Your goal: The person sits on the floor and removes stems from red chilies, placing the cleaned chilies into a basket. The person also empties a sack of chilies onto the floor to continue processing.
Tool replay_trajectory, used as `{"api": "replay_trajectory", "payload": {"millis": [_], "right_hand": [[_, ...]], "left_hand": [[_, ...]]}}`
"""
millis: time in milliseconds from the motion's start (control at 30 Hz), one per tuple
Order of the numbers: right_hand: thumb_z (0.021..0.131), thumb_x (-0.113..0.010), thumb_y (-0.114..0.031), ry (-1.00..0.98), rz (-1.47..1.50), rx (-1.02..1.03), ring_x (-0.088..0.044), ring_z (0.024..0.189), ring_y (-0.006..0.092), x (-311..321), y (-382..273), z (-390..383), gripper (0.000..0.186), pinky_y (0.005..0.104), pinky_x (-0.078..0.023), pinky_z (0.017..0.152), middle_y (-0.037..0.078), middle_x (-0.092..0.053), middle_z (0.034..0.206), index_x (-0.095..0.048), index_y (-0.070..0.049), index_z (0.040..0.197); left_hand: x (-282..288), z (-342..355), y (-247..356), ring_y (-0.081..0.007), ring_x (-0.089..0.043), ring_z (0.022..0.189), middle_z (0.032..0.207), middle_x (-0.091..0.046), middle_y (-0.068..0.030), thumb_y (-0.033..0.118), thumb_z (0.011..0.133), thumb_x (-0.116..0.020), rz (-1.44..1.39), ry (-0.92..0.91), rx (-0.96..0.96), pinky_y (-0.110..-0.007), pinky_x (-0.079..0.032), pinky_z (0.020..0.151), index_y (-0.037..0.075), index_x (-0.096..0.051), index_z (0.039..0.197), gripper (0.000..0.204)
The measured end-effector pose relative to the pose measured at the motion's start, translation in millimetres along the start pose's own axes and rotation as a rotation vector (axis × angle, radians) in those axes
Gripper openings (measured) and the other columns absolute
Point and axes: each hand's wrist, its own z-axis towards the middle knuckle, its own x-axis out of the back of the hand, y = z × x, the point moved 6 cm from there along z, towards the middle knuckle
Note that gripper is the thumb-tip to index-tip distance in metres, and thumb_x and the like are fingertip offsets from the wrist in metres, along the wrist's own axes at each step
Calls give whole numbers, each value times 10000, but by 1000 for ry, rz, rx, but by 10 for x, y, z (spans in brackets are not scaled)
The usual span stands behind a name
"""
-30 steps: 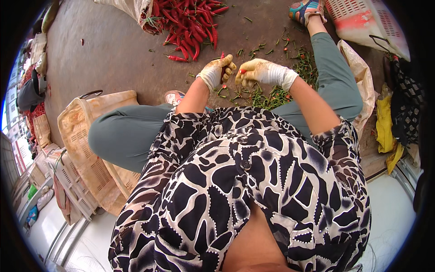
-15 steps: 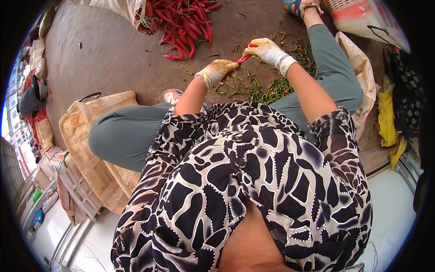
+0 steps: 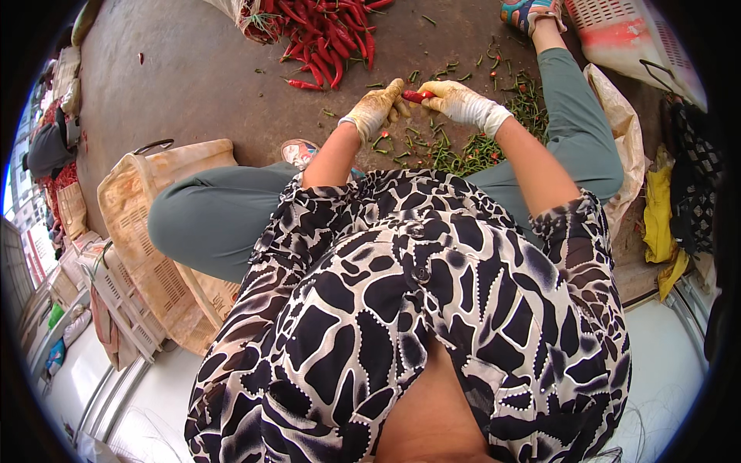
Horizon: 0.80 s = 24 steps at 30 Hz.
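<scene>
The camera rides on the head of the person point(image 3: 421, 278), the left one of a side-by-side pair, tipped steeply down the body's own front. It sits very near the patterned shirt point(image 3: 332, 363), which swells across the lower half; the left hand point(image 3: 378, 110) and right hand point(image 3: 457, 103) lie farther off, above the middle. Up in the view is ahead of the wearer, and left is the wearer's left. The floor point(image 3: 177, 85) spreads beyond, its far edge cut off by the round frame. So wide is the fisheye that it catches a beige crate point(image 3: 143, 231) and a white basket point(image 3: 614, 35) on opposite sides, straight lines bowing toward the rim.
</scene>
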Motion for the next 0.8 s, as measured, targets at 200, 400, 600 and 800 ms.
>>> {"api": "replay_trajectory", "payload": {"millis": [200, 400, 600, 800], "right_hand": [[874, -583, -224, -36, 97, -7, -601, 770, 189, -157, -98, 27, 250, 318, -478, 728, 82, -642, 834, -601, -56, 1058], [890, -593, -274, -354, 628, -227, -592, 629, 89, -157, -359, -217, 286, 250, -478, 541, 81, -667, 804, -619, -16, 1011], [896, -583, -265, -582, 1075, 114, -491, 507, 78, 256, -651, -421, 280, 209, -423, 546, 34, -602, 664, -611, 14, 898], [934, -544, -218, -160, 928, -66, -450, 582, 70, 259, -109, 190, 255, 236, -398, 594, -22, -523, 665, -632, 20, 965]], "left_hand": [[-100, -32, 204, -151, -541, 603, 672, -580, -37, 330, 910, -501, 472, 88, -442, -282, -459, 590, 88, -678, 889, 301], [-262, -272, 358, -101, -489, 569, 663, -589, -3, 309, 927, -529, 50, 75, -422, -239, -395, 535, 41, -676, 882, 309], [-336, -482, 650, -57, -383, 498, 602, -500, 29, 317, 941, -525, -789, -119, -479, -220, -307, 486, 81, -559, 703, 337], [2, -175, 222, -197, -628, 827, 940, -655, -94, 167, 900, -548, -308, 71, -229, -276, -503, 772, 54, -580, 1192, 314]]}}
